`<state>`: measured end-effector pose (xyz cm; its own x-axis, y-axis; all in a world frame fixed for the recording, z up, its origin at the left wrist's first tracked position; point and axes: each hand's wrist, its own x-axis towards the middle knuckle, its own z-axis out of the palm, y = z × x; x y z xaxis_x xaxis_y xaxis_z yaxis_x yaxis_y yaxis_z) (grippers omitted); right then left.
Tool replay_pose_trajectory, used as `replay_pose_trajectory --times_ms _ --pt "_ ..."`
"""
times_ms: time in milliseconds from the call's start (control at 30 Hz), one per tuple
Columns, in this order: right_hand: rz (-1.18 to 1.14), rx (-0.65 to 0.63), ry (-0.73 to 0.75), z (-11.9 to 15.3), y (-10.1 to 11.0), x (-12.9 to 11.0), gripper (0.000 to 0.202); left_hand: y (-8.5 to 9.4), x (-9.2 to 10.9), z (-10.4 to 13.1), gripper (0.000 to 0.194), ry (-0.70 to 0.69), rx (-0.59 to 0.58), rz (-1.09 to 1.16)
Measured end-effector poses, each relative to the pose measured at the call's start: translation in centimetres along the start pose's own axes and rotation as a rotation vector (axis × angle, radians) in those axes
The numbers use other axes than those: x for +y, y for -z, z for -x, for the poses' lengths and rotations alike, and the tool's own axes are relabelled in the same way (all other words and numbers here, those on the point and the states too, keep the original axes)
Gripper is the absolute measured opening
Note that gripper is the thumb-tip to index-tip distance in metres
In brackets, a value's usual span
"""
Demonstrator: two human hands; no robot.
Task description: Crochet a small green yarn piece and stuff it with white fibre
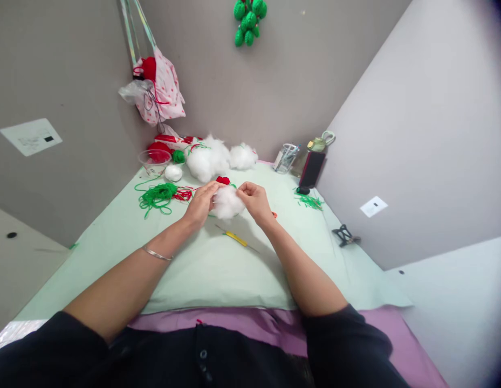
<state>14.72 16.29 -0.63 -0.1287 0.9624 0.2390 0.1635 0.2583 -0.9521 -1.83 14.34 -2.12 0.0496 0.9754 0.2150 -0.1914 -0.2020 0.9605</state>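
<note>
The white fibre tuft is sitting between the two hands, over the pale green cloth. Its loose, roundish outline is leaving both its long axis and its pointing direction impossible to tell. The right hand is pinching the tuft's upper right edge between thumb and bent fingers. The left hand is curving its fingers against the left side; whether they are pinching, one cannot tell, as the inner fingers are being hidden. On the near side, the yellow-handled hook is lying diagonally, its long axis running from far left to near right. Beyond the left fingertips, a red piece is showing only partly. The green cluster on the wall is being cut off by the upper border.
</note>
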Motion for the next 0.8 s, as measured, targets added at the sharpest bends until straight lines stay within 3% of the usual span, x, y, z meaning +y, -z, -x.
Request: replay_pose_trajectory --times_ms 200,333,533,800 --pt "0.052 -0.059 0.038 0.2 0.1 -0.1 0.025 -0.2 0.0 -0.1 0.038 0.069 -0.016 0.033" --pt "0.074 -0.104 0.045 0.4 -0.1 0.0 0.024 -0.1 -0.6 0.0 0.029 0.055 -0.002 -0.005" --pt "0.063 -0.188 0.020 0.9 -0.1 -0.7 0.026 -0.2 -1.6 -0.3 0.021 -0.075 0.066 -0.087" --pt "-0.013 -0.272 -0.085 2.0 -1.3 -2.4 0.043 0.3 -1.7 -0.3 0.023 -0.276 0.180 -0.197"
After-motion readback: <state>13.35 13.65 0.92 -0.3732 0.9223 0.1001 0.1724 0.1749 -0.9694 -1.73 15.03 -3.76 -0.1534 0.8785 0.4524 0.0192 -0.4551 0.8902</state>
